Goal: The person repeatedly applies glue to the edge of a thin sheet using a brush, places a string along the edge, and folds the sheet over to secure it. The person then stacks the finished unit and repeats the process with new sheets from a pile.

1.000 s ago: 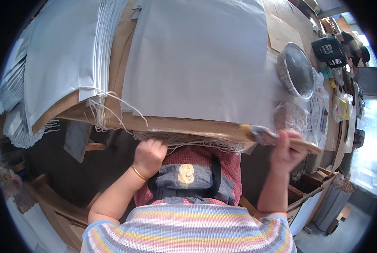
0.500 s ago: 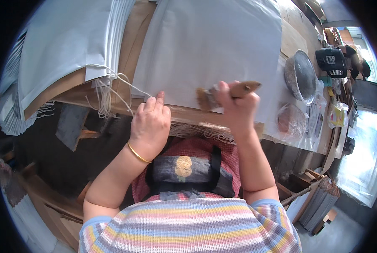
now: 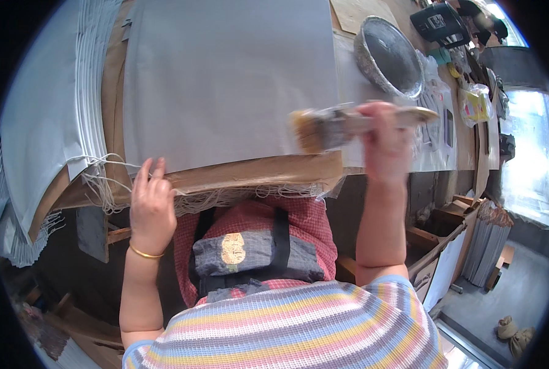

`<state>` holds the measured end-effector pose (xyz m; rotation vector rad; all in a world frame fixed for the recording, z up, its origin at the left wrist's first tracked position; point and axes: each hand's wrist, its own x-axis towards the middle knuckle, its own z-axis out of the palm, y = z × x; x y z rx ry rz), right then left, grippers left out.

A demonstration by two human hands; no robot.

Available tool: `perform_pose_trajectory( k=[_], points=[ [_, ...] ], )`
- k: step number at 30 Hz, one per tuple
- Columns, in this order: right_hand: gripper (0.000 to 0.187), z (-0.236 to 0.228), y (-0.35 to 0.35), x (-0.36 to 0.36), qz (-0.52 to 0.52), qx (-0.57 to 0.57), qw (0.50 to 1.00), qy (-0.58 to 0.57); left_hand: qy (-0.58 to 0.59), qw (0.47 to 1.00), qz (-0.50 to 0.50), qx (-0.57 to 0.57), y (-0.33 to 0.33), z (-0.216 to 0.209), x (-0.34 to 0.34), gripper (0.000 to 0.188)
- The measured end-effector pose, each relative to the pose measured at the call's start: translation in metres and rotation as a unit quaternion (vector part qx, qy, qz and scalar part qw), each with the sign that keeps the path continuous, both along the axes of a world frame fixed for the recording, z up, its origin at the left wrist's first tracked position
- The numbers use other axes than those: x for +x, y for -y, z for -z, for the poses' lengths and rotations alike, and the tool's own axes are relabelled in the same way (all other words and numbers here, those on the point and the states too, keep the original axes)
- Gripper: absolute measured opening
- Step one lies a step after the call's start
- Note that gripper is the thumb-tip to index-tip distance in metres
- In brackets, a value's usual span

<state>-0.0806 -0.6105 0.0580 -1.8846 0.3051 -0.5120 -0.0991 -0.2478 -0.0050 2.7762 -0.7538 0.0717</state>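
My right hand (image 3: 385, 141), smeared by motion, is closed around the handle of a broad flat paintbrush (image 3: 330, 129). Its pale bristles point left, over the right edge of a large smooth white sheet (image 3: 231, 92). At the sheet's near left corner is my left hand (image 3: 153, 206), with two fingers stretched forward and the rest bent. A white string (image 3: 118, 162) runs from the left stack to those fingers and seems held there; the fingertips partly hide the grip. More white strings (image 3: 207, 198) hang along the near edge, below a brown paper layer (image 3: 250, 172).
A stack of white sheets (image 3: 47, 104) with strings stands at the left. On the right are a round, crusted basin (image 3: 391, 58), a black container (image 3: 440, 26) and a yellow-and-white plastic packet (image 3: 476, 103). A wooden crate (image 3: 440, 240) stands low at the right.
The view has swung, so the bench appears shifted left. My right hand has drawn the brush back toward the sheet's right edge. My left hand has shifted closer to the left stack.
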Motion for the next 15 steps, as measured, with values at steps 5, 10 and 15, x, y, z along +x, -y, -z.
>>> perform_pose_trajectory(
  k=[5,10,15],
  points=[
    [0.024,0.0,0.119,-0.035,0.033,-0.471,0.877,0.092,-0.013,0.998,-0.054,0.024,-0.03,0.0,-0.029,0.005],
    [0.04,0.009,0.146,-0.083,-0.027,-0.606,0.789,-0.095,-0.227,0.933,-0.006,-0.28,-0.024,-0.071,-0.035,0.006],
    [0.051,0.003,0.028,-0.082,-0.18,-0.378,0.908,0.018,-0.39,0.794,0.203,-0.419,-0.017,-0.111,-0.042,0.011]
  ],
)
